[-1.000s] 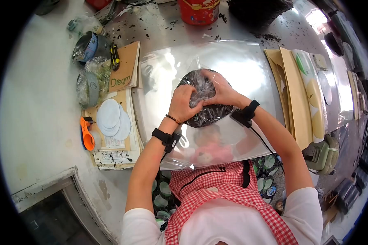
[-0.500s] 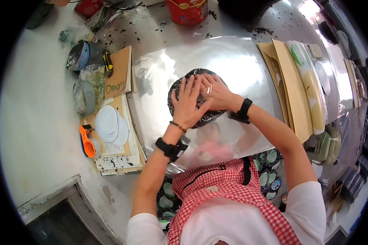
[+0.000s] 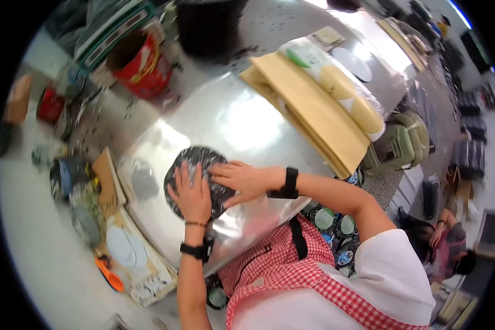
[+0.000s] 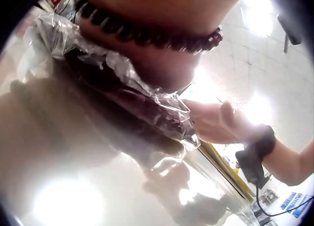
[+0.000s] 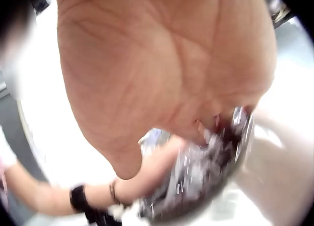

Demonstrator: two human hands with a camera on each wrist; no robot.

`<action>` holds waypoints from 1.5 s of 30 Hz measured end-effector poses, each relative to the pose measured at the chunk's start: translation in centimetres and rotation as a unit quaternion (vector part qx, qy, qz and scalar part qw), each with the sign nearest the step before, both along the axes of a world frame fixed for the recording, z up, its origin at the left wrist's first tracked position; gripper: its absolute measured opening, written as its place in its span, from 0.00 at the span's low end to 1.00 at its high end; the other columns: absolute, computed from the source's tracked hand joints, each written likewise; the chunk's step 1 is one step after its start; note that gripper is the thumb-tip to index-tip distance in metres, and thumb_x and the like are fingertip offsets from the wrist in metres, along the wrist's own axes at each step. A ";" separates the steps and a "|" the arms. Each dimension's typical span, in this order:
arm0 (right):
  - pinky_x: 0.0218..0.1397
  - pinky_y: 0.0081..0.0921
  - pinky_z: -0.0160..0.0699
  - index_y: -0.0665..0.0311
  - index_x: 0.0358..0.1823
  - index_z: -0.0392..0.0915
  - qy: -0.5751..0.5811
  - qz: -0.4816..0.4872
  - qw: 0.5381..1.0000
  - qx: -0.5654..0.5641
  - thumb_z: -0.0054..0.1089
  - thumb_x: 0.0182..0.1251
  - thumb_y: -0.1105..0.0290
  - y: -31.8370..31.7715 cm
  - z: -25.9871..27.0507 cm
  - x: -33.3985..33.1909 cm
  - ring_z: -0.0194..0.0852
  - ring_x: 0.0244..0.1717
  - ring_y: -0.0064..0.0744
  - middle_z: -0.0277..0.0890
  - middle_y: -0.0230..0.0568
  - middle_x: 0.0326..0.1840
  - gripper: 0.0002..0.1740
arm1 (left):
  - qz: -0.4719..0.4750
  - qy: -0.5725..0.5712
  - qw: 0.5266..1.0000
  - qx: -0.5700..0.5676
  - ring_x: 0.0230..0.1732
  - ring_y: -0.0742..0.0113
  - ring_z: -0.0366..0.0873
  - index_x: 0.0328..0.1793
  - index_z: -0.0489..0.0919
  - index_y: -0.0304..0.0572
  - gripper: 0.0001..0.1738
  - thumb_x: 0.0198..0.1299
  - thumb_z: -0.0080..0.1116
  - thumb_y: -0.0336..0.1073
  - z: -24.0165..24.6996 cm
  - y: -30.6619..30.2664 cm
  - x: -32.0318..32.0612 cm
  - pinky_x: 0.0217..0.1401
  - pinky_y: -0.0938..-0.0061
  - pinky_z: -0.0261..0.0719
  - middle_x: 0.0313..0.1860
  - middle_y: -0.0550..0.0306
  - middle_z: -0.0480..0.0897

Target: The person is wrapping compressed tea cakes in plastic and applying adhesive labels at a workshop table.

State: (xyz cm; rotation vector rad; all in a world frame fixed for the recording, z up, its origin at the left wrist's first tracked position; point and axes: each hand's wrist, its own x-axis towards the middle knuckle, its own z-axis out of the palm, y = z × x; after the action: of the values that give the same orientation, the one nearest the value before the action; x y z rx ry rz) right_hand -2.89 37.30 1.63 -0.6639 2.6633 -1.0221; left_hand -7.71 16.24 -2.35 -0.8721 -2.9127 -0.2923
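Note:
A round, flat dark bundle in clear film [image 3: 202, 156] lies on a shiny transparent sheet [image 3: 148, 203] in the head view. On its left part rests the left hand [image 3: 193, 199], fingers spread. The right hand [image 3: 246, 180] lies across its right side with extended fingers pointing left. In the left wrist view, crinkled film [image 4: 162, 108] shows under the left hand [image 4: 162, 69]; its fingers are hidden there. The right wrist view shows the right palm [image 5: 167, 64] over the wrapped bundle [image 5: 196, 179], its fingertips at the film.
Brown paper folders [image 3: 313, 118] and a patterned roll [image 3: 341, 88] lie right of the sheet. A red bucket [image 3: 144, 69] and a black block [image 3: 209, 27] stand behind. White discs [image 3: 127, 247] and an orange scoop [image 3: 111, 278] are at left. Another person [image 3: 448, 242] is at far right.
The hands went from gathering the film on top, fingers bent, to lying flat on the bundle. The head view has swung right, shifting everything in it; the right hand now sits further toward the bundle's right side.

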 end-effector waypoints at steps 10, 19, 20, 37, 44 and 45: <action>0.40 0.42 0.79 0.61 0.46 0.75 0.207 -0.315 0.821 0.428 0.53 0.59 0.76 29.2 0.3 -7.0 0.78 0.37 0.52 0.78 0.47 0.39 0.13 | -0.007 -0.005 1.000 0.000 0.79 0.48 0.51 0.72 0.71 0.54 0.25 0.70 0.40 0.43 0.9 -0.5 0.7 0.75 0.41 0.41 0.78 0.52 0.59; 0.35 0.42 0.80 0.65 0.31 0.76 0.139 -0.359 0.852 0.354 0.57 0.58 0.67 31.4 0.5 -8.0 0.81 0.33 0.51 0.79 0.51 0.30 0.08 | -0.008 -0.009 1.000 -0.013 0.79 0.47 0.50 0.72 0.71 0.52 0.26 0.71 0.37 0.44 0.6 -0.4 0.7 0.76 0.42 0.40 0.79 0.51 0.58; 0.35 0.42 0.80 0.65 0.31 0.76 0.138 -0.361 0.851 0.355 0.57 0.58 0.67 31.2 0.6 -8.2 0.81 0.33 0.51 0.79 0.51 0.30 0.08 | -0.005 -0.010 1.000 -0.009 0.79 0.47 0.50 0.72 0.71 0.52 0.26 0.71 0.37 0.44 0.9 -0.4 0.8 0.76 0.43 0.40 0.79 0.52 0.58; 0.48 0.24 0.85 0.74 0.52 0.68 0.413 -0.606 0.618 -0.284 0.52 0.74 0.66 38.5 16.2 3.5 0.82 0.38 0.31 0.76 0.48 0.48 0.16 | -0.014 0.024 1.000 0.003 0.79 0.51 0.50 0.78 0.59 0.48 0.29 0.73 0.36 0.44 -0.7 -0.9 0.3 0.77 0.47 0.39 0.79 0.53 0.58; 0.71 0.36 0.65 0.71 0.66 0.61 0.252 -0.351 0.899 -0.072 0.43 0.72 0.78 11.8 8.0 2.5 0.66 0.67 0.50 0.67 0.54 0.65 0.22 | 0.066 0.039 0.996 0.044 0.78 0.50 0.52 0.75 0.62 0.39 0.36 0.65 0.51 0.51 -0.2 -0.5 0.0 0.75 0.43 0.43 0.79 0.47 0.57; 0.73 0.37 0.62 0.68 0.69 0.61 0.239 -0.264 0.933 -0.040 0.45 0.70 0.79 7.9 7.1 2.0 0.63 0.70 0.52 0.64 0.54 0.69 0.25 | 0.110 0.059 0.992 -0.026 0.79 0.51 0.52 0.75 0.62 0.42 0.36 0.64 0.52 0.52 0.6 0.1 0.4 0.75 0.43 0.44 0.79 0.47 0.55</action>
State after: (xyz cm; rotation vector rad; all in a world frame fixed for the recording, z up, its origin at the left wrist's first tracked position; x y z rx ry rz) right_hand -0.87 45.24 8.70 -0.2150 3.3572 -1.2269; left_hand -7.33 16.29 -1.75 -0.5455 -2.8822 -0.1437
